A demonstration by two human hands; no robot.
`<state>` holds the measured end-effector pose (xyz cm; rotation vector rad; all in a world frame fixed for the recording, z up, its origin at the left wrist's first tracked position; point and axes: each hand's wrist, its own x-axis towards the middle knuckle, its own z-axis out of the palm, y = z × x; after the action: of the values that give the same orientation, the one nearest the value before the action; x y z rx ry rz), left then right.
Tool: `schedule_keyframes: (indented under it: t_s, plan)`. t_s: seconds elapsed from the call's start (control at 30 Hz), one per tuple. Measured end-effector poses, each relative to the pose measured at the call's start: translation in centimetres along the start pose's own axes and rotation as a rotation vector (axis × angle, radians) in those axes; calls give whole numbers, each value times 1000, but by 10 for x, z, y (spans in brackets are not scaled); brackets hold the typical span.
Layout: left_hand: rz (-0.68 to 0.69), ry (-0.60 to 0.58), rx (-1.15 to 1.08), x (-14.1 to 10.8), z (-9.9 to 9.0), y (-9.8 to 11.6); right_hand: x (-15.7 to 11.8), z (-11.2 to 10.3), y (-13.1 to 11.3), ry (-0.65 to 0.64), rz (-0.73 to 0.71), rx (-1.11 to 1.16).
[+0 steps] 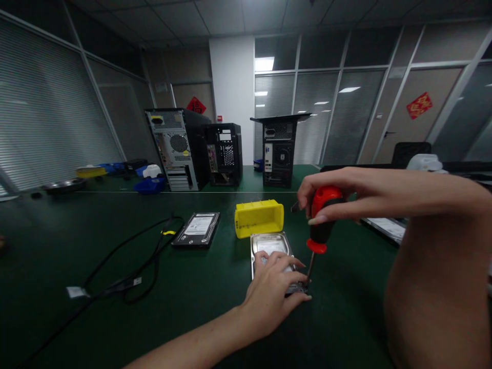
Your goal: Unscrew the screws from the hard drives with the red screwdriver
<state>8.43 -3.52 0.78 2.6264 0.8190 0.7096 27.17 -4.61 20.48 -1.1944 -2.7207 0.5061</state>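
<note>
A silver hard drive point(271, 242) lies on the green table in front of a yellow bin point(259, 219), which rests on its side with its opening towards me. My left hand point(274, 287) lies over the drive's near part, fingers spread and pressing on it. In my right hand point(330, 197) is a red and black screwdriver point(322, 230), held by its handle from above. Its shaft points down, and the tip is at the drive's near right corner, beside my left fingers. What the tip touches is too small to tell.
A second hard drive point(198, 229) and black cables point(149, 266) lie to the left. Computer cases point(190, 148) point(279, 148) stand at the back. Another drive point(386, 228) is partly behind my right forearm. Blue bins point(149, 185) sit at the back left.
</note>
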Motion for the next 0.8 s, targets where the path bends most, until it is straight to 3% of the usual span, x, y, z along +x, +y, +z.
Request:
schedule_keyframes:
  t_s: [0.2, 0.4, 0.6, 0.8]
  plan:
    - [-2, -19, 20, 1, 0, -1, -2, 0, -2, 17, 40, 27]
    - [62, -98, -14, 1, -14, 0, -4, -2, -7, 15, 10, -28]
    - [72, -136, -52, 1, -20, -3, 1, -2, -4, 62, 129, -63]
    - [75, -100, -99, 1, -17, -4, 3, -1, -3, 61, 62, -77]
